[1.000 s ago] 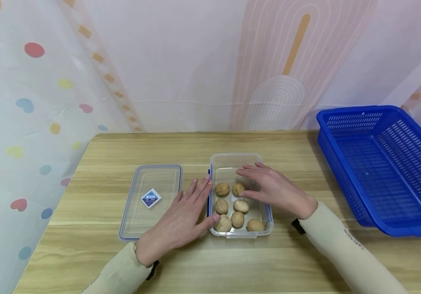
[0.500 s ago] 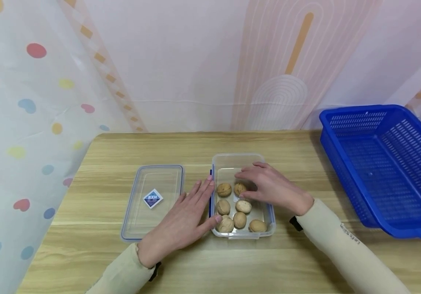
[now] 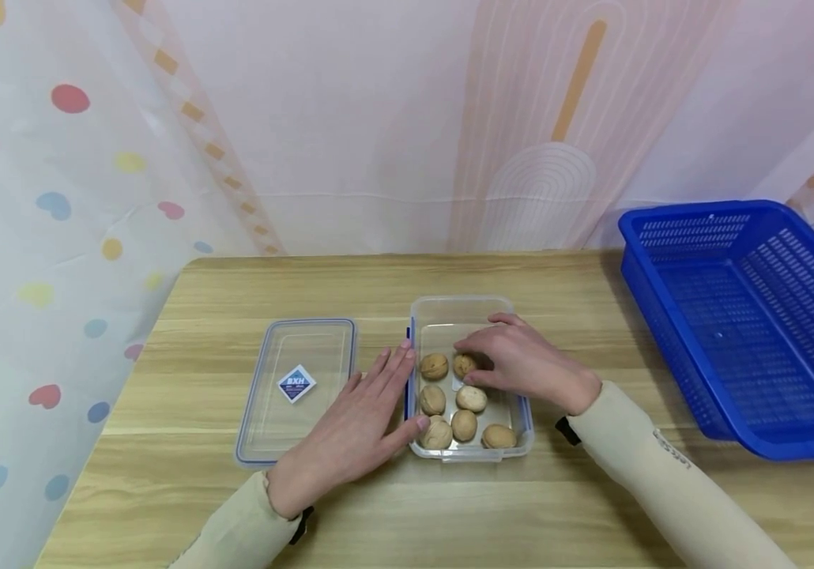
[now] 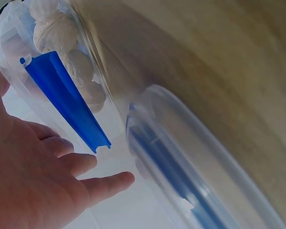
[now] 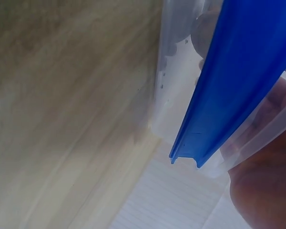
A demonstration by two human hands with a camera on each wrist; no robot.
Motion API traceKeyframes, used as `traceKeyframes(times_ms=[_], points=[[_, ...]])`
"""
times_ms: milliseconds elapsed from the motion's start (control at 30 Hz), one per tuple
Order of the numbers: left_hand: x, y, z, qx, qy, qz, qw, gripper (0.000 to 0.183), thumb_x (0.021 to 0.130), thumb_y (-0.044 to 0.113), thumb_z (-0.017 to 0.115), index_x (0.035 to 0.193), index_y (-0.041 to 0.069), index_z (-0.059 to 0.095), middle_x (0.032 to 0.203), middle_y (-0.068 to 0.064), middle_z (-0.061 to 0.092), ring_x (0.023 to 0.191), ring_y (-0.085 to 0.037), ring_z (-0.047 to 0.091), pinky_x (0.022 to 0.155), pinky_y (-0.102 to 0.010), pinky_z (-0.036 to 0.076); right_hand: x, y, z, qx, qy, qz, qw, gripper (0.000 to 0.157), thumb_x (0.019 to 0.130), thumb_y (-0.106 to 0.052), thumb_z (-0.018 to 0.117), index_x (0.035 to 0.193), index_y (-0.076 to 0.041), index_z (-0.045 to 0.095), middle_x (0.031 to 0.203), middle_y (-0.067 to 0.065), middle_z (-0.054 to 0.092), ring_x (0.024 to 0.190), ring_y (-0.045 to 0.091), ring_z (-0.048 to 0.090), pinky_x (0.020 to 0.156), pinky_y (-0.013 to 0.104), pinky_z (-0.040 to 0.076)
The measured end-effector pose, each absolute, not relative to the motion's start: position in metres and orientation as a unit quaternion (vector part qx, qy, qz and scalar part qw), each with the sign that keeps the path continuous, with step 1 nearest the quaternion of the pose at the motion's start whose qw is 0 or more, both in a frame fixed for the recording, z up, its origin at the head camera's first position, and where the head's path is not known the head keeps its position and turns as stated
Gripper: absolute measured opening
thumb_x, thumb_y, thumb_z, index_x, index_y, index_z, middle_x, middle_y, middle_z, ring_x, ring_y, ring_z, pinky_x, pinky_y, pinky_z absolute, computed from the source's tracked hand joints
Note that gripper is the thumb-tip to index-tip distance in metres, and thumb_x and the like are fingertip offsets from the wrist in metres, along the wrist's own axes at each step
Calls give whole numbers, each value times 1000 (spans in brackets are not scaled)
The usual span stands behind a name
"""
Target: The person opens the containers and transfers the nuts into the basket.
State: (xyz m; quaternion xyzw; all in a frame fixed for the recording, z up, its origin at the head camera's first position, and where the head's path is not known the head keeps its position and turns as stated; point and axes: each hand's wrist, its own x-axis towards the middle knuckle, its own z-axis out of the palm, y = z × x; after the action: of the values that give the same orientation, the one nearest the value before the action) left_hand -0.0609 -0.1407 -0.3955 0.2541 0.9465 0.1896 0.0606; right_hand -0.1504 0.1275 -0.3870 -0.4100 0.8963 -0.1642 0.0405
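Note:
A clear plastic food container point(image 3: 460, 307) with blue side clips holds several walnuts point(image 3: 471, 398). My right hand point(image 3: 531, 363) reaches over its right wall, thumb and index finger pinching a walnut point(image 3: 463, 364) in the right column. In the right wrist view, a blue clip point(image 5: 233, 81) hides most of that grip. My left hand point(image 3: 350, 427) lies with straight fingers along the left rim, its thumb over the front left corner near a walnut point(image 3: 436, 433). From the left wrist, its fingers spread beside the other blue clip point(image 4: 66, 98).
Left of the container, the clear lid point(image 3: 310, 340) with blue edging and a diamond label lies flat on the wooden table point(image 3: 407, 521). A large blue plastic basket point(image 3: 687, 348) stands at the right. A patterned cloth point(image 3: 350, 142) hangs behind the table.
My right thumb and index finger have closed in around the walnut in the right column. The left hand stays at the rim; the view has shifted slightly.

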Motion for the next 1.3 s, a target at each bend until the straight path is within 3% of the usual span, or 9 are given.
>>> traceKeyframes(times_ms=[433, 867, 1300], points=[[-61, -139, -394, 249, 947, 191, 66, 83, 106, 60, 44, 166, 10, 17, 173, -2, 8, 158, -29, 14, 119, -66, 27, -151, 128, -385, -396, 898, -185, 59, 34, 92, -22, 80, 122, -4, 76, 116, 6, 77, 110, 21, 72, 117, 56, 34], [-62, -139, -395, 251, 948, 186, 66, 85, 105, 60, 46, 166, 6, 18, 173, -6, 8, 157, -33, 14, 118, -68, 26, -144, 133, -382, -361, 894, -264, 17, 38, 94, -17, 79, 128, -4, 72, 128, 16, 71, 121, 34, 66, 104, 51, 52], [-64, -139, -396, 252, 946, 194, 70, 85, 105, 61, 46, 166, 7, 18, 173, -4, 7, 158, -32, 13, 118, -68, 26, -128, 146, -370, -317, 888, -331, -25, 39, 93, -20, 80, 129, -7, 73, 128, 13, 72, 116, 32, 70, 99, 50, 55]])
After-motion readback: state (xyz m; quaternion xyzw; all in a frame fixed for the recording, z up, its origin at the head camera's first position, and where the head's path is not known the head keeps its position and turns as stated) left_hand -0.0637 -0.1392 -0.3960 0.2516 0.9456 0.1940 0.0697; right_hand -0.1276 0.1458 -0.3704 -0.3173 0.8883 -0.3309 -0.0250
